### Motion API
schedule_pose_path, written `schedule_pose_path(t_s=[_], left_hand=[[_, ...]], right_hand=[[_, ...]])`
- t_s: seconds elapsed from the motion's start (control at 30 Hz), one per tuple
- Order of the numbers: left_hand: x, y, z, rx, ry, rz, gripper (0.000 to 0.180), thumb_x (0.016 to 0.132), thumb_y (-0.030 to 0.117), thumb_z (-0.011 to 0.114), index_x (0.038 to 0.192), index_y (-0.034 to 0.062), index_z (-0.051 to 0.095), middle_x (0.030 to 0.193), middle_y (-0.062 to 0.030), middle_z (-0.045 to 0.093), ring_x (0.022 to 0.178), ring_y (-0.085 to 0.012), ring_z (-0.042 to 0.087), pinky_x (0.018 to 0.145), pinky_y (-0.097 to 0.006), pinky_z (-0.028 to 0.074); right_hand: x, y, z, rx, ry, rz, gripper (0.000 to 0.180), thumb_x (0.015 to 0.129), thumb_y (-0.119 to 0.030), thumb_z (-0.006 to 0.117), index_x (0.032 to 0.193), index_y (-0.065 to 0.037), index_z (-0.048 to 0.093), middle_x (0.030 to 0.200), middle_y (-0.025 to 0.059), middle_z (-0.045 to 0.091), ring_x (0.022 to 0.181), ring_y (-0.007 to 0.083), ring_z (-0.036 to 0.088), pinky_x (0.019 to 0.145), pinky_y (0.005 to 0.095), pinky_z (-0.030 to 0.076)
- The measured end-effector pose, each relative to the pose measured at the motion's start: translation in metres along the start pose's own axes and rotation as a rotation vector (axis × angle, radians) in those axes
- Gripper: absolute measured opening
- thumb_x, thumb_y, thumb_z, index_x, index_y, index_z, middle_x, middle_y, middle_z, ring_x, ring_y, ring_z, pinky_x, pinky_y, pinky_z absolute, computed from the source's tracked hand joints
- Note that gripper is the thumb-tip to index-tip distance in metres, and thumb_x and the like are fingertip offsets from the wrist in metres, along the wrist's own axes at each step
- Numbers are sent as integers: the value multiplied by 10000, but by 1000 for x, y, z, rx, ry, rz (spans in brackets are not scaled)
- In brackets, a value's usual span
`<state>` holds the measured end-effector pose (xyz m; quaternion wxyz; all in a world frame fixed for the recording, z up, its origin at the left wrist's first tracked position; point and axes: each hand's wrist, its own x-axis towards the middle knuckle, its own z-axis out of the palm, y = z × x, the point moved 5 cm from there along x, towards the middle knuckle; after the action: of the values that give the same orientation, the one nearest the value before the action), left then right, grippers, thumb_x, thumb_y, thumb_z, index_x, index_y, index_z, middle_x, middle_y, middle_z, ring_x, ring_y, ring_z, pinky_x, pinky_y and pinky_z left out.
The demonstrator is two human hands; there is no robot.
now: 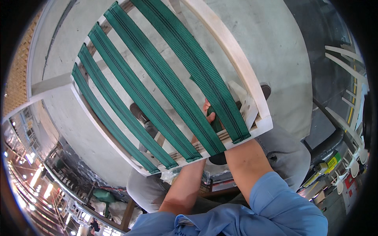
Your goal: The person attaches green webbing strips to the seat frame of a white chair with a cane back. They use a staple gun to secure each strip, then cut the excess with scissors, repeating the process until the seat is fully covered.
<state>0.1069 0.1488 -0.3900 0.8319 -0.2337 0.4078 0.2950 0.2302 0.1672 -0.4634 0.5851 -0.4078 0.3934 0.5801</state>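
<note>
A white wooden seat frame [232, 51] rests tilted over my lap, strung with several green webbing straps [157, 74] running lengthwise. My left forearm passes beneath the frame's near rail. My left hand [207, 112] shows through a gap between two straps, its fingers closed on a loose end of green webbing [216, 123] under the frame. My right forearm [246, 163] also goes in under the near rail [260, 128], and that hand is hidden behind the straps and the rail. A dark rounded object [218, 159] peeks out below the rail between my forearms.
My shoes [138, 112] stand on the grey concrete floor [275, 47] beneath the frame. More white wooden frame parts [346, 59] lean at the right beside a dark hose [328, 145]. Yellow and green packages [330, 163] lie at the lower right, with shelving and lights at the lower left.
</note>
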Motion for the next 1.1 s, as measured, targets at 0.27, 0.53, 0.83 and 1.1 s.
schedule_pose_path(t_s=[0.27, 0.53, 0.83, 1.1], left_hand=[[6, 4, 0, 17, -63, 45, 187, 996, 262, 629, 1078, 106, 690, 936, -13, 712, 818, -224, 663, 772, -410, 573], [17, -14, 11, 7, -205, 25, 179, 1006, 230, 612, 1074, 76, 673, 948, -42, 698, 901, -235, 662, 833, -428, 571], [38, -23, 35, -62, -490, -9, 235, 1028, 252, 552, 1065, 45, 657, 965, -72, 683, 968, -252, 663, 895, -442, 564], [49, -27, 89, 219, -592, -1, 165, 1002, 264, 593, 1082, 139, 664, 1016, 30, 715, 823, -137, 673, 629, -363, 489]], right_hand=[[5, -3, 0, -92, 0, 16, 557, 1003, -545, 563, 1325, -95, 620, 1180, 118, 703, 942, 317, 684, 816, 492, 592], [2, -15, 3, -206, 7, -19, 578, 994, -548, 586, 1330, -78, 616, 1189, 125, 697, 957, 320, 679, 823, 498, 588], [-142, -35, -52, -994, 89, 97, 604, 984, -552, 611, 1335, -60, 611, 1198, 132, 690, 975, 322, 673, 830, 504, 584], [-483, -196, -124, -795, 147, -778, 317, 1040, -234, 644, 1246, 6, 634, 1024, 115, 697, 919, 199, 710, 859, 355, 608]])
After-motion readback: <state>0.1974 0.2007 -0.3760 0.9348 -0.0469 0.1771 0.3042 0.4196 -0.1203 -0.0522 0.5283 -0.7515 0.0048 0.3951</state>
